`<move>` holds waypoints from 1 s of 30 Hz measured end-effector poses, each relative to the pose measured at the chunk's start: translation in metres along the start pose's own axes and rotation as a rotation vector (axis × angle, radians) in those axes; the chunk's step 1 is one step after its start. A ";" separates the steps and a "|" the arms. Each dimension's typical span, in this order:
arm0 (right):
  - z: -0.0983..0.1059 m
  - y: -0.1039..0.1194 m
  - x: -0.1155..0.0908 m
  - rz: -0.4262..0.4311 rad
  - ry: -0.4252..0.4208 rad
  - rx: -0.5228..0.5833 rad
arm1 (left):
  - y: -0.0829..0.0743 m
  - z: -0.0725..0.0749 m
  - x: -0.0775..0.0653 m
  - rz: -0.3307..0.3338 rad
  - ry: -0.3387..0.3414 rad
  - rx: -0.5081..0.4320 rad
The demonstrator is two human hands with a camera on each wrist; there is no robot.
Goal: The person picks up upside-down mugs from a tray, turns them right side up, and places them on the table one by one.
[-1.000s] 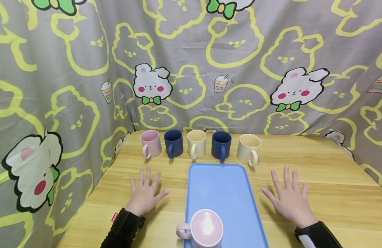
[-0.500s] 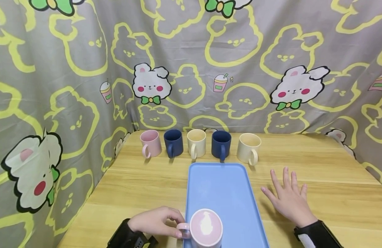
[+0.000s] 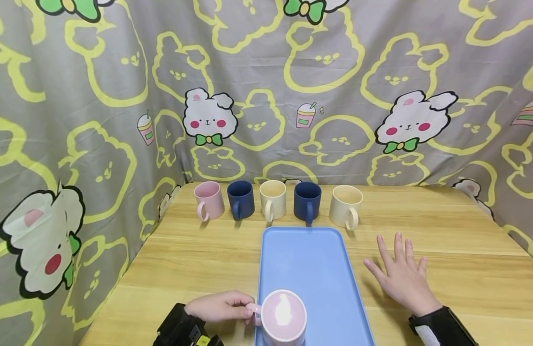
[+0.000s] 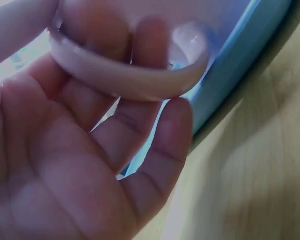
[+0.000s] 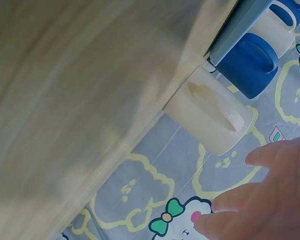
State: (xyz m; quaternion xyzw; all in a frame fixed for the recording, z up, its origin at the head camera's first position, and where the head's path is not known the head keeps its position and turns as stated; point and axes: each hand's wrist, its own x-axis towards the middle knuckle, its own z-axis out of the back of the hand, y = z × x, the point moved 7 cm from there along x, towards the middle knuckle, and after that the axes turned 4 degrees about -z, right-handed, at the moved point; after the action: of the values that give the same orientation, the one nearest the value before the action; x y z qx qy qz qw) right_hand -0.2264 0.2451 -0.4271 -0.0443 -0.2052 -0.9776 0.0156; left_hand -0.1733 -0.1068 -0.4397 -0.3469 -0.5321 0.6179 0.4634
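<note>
At the near end of the blue tray (image 3: 309,269) stands a pink mug (image 3: 283,317), its handle pointing left. My left hand (image 3: 218,306) grips that handle. In the left wrist view the fingers curl through and under the mug handle (image 4: 120,80), and the tray's edge (image 4: 240,65) shows beyond. Right of the tray, my right hand (image 3: 404,278) lies over the table with fingers spread, holding nothing. The nearest mug to it is the cream mug (image 3: 346,206) at the right end of the back row, also seen in the right wrist view.
Along the back of the wooden table (image 3: 197,259) runs a row of mugs: a pink mug (image 3: 209,201), a blue mug (image 3: 241,200), a cream mug (image 3: 273,201), another blue mug (image 3: 307,201) and the end cream one. A patterned grey curtain (image 3: 266,72) hangs behind and to the left.
My left hand has moved from lying spread on the table, right and toward me, to the pink mug's handle and grips it. The mug has shifted slightly left; my right hand stays put.
</note>
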 end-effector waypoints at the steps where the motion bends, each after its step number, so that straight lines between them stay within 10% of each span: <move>1: 0.000 0.000 0.000 -0.002 0.001 -0.002 | 0.001 0.002 0.000 0.014 -0.009 0.010; 8: 0.001 0.000 0.000 -0.001 0.002 0.004 | 0.000 0.014 -0.001 0.028 -0.067 0.183; 17: 0.000 0.001 -0.002 0.011 -0.008 0.016 | -0.013 0.026 0.006 -0.011 -0.163 0.144; 24: 0.000 0.003 -0.002 0.008 0.000 0.016 | -0.040 0.024 0.028 0.072 -0.112 0.062; 30: 0.002 0.009 -0.001 0.019 0.000 0.027 | -0.061 0.018 0.054 0.174 -0.049 0.215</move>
State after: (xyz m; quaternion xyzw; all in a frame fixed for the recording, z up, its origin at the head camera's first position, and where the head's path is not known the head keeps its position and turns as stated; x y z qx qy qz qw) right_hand -0.2246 0.2374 -0.4221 -0.0462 -0.2178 -0.9746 0.0253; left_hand -0.1953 -0.0612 -0.3730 -0.3246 -0.4420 0.7175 0.4294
